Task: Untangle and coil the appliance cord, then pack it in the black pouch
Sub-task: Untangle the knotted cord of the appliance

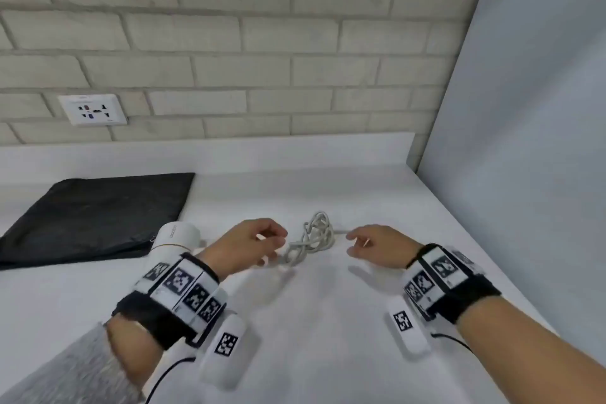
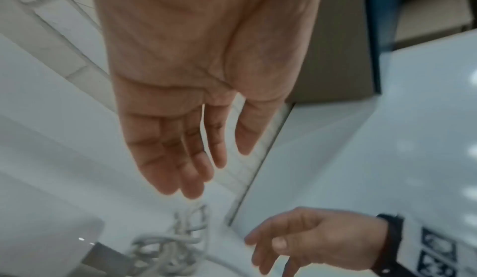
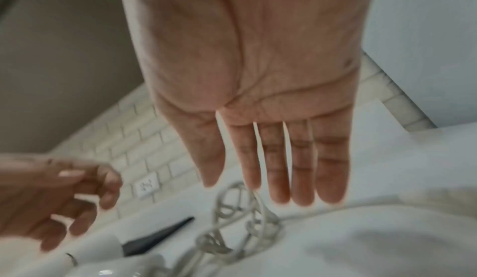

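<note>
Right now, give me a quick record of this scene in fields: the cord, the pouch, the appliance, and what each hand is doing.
cord: white cord, still bunched in a tangle on the counter
pouch: black pouch, flat at the back left
appliance: white appliance, beside the pouch, partly behind the left wrist
left hand: left hand at the tangle's left side, holding nothing
right hand: right hand at its right side, fingers straight, holding nothing
wall: socket, nothing plugged in

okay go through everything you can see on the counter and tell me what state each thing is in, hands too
appliance cord: tangled in a knotted bundle, lying on the counter, not coiled.
black pouch: flat on the counter, nothing packed in it that shows.
white appliance: lying on its side beside the pouch.
left hand: open, fingers relaxed, at the cord, no grip yet.
right hand: open, holding nothing.
wall socket: nothing plugged in.
</note>
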